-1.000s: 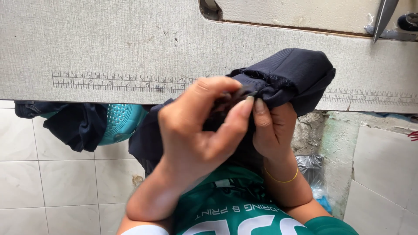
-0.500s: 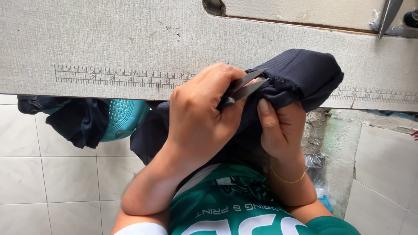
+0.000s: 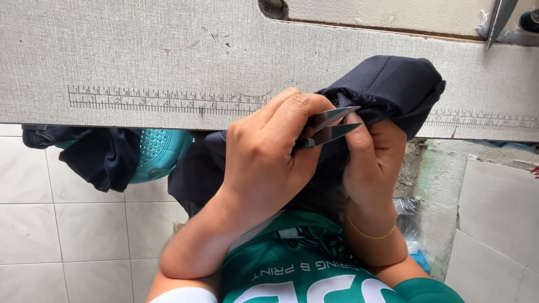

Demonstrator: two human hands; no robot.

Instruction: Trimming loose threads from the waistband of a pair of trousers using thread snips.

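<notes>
The dark navy fabric (image 3: pixel 387 90) lay bunched at the grey worktable's (image 3: pixel 140 50) edge, my right hand (image 3: pixel 373 160) pinching it, my left hand (image 3: pixel 269 151) clamped on open thread snips (image 3: pixel 328 126); white tiled floor (image 3: pixel 67 224) below.

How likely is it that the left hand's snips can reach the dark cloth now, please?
Likely yes: the left hand holds the snips, blades parted right at the cloth that the right hand pinches; nothing lies between.
</notes>
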